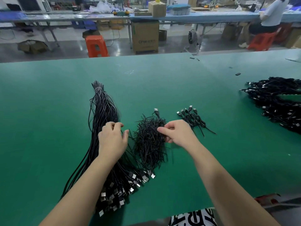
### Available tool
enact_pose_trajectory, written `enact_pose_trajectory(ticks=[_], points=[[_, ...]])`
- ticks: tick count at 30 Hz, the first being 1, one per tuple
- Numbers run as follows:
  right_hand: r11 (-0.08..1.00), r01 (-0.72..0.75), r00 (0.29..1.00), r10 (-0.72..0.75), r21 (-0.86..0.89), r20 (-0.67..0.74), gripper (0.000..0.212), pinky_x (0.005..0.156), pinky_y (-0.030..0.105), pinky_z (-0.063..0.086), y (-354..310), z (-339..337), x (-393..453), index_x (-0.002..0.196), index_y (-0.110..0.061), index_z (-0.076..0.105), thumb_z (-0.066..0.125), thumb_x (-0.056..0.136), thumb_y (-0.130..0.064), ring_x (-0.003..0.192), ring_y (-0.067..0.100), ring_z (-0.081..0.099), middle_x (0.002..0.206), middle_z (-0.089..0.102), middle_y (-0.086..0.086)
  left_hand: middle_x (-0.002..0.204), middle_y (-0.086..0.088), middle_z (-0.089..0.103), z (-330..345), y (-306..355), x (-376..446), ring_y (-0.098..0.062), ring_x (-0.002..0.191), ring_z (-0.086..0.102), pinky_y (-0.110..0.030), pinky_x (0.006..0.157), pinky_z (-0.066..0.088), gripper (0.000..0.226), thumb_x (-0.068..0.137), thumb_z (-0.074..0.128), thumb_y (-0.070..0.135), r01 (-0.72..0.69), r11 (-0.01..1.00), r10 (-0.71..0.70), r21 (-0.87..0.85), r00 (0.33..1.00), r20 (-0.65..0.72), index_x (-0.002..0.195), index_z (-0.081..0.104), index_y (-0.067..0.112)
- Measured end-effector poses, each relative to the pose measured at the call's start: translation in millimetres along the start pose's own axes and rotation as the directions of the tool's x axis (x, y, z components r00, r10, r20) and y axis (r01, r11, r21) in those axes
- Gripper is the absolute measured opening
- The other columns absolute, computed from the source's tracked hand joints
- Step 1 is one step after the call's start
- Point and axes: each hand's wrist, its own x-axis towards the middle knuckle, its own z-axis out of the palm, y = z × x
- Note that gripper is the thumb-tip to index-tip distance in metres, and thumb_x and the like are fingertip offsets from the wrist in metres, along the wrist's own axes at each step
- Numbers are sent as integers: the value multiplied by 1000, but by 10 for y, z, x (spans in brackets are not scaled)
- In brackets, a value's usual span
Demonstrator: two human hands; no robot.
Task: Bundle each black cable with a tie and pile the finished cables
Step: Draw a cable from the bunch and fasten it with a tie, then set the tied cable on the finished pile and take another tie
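Left hand (113, 140) poised over the long sheaf of unbundled black cables (104, 115), fingers loosely curled, thumb spread toward the right; whether anything is pinched between the fingertips cannot be told. Right hand (176, 133) beside it, fingers curled at the right edge of the heap of black ties (149, 142), seemingly pinching at the ties, though the grip itself is blurred. Between the two hands, that heap, with one cable's USB plug (156, 111) jutting out just beyond it. Beyond and to the right of the right hand, a small cluster of bundled cables (193, 118), plugs pointing away. Far to the right of both hands, a large pile of finished cables (280, 105). Under the left forearm, the plug ends (123, 190) of the sheaf fanned out on the green table (48, 111). Beyond the table's far edge, an orange stool (96, 46) and a cardboard box (145, 36).
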Motion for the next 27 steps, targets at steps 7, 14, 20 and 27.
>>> enact_pose_trajectory(ticks=[7,14,20,27], points=[[872,-207,966,110,-443,-235,49,68,31,58,310,-436,543,82,-9,74,64,91,-55,73,22,72,71,74,7,167,-11,8,361,-505,-5,-25,154,-2,-52,123,5,63,101,36,46,119,968,-171,220,957,234,157,19,25],[747,-389,918,267,-540,-292,40,62,28,41,579,-693,975,86,-12,60,70,90,-50,81,27,59,85,63,5,165,-8,19,408,-516,-39,-24,154,3,-51,123,12,63,96,40,41,120,969,-158,218,973,167,156,27,25],[727,-439,897,319,-528,-306,44,61,27,42,853,-684,1061,92,-9,68,65,93,-53,80,28,62,87,67,7,164,-8,24,413,-513,-54,-24,154,5,-52,123,14,64,94,42,40,128,968,-161,216,977,143,155,30,25],[878,-257,876,35,-403,-482,38,69,31,43,743,-470,921,116,-14,65,63,95,-46,92,26,62,113,66,7,163,-6,26,391,-510,-62,-23,153,7,-50,123,14,62,94,43,40,144,974,-169,178,977,133,153,33,26]])
